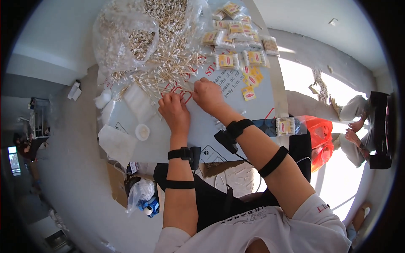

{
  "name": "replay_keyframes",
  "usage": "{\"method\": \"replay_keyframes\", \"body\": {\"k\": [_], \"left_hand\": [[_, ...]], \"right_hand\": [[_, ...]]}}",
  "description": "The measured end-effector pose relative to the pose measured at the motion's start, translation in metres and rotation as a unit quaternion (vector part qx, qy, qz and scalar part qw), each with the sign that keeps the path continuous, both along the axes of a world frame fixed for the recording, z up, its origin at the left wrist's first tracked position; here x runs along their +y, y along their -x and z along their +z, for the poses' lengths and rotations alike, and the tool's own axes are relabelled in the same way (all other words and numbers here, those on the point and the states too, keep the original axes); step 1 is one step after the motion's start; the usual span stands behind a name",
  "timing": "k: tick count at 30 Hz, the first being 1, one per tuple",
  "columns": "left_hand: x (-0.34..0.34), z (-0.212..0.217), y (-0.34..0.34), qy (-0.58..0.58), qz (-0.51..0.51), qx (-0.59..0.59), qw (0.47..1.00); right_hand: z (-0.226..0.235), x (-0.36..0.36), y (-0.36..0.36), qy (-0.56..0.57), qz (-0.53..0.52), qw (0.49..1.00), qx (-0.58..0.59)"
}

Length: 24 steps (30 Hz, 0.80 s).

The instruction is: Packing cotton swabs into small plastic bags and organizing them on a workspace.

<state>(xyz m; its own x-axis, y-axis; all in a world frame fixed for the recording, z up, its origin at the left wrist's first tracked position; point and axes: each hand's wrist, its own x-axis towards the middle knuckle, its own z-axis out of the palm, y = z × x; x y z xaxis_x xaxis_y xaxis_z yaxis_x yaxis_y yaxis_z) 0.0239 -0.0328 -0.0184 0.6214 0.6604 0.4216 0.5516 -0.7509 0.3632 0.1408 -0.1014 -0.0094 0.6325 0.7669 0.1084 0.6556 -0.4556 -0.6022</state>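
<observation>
My left hand is over the middle of the table with its fingers curled down and together, at the near edge of a loose heap of cotton swabs. Just right of it, my right hand is closed, thumb side toward the left hand. A small gap separates the two. Whatever either hand holds is hidden by the fingers. The swabs spill out of a large clear plastic bag. Small packs of swabs with yellow labels are piled at the far right, above loose yellow cards.
White padding sheets and a small round white container lie left of my hands. One swab pack rests by the right edge, beside a red plastic bag. Another person's hands show at the far right.
</observation>
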Motion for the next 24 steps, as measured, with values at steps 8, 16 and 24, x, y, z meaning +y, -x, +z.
{"method": "replay_keyframes", "body": {"k": [8, 16, 24], "left_hand": [[-0.004, 0.008, 0.002, 0.012, -0.039, -0.076, 0.996], [-0.049, 0.017, -0.017, 0.060, -0.197, -0.065, 0.976], [-0.054, 0.001, -0.018, 0.065, -0.172, -0.071, 0.980]], "right_hand": [[0.006, -0.061, -0.031, -0.020, 0.061, 0.995, 0.075], [0.012, -0.098, -0.047, 0.002, 0.139, 0.989, -0.044], [0.005, -0.102, -0.045, -0.015, 0.090, 0.996, -0.002]]}}
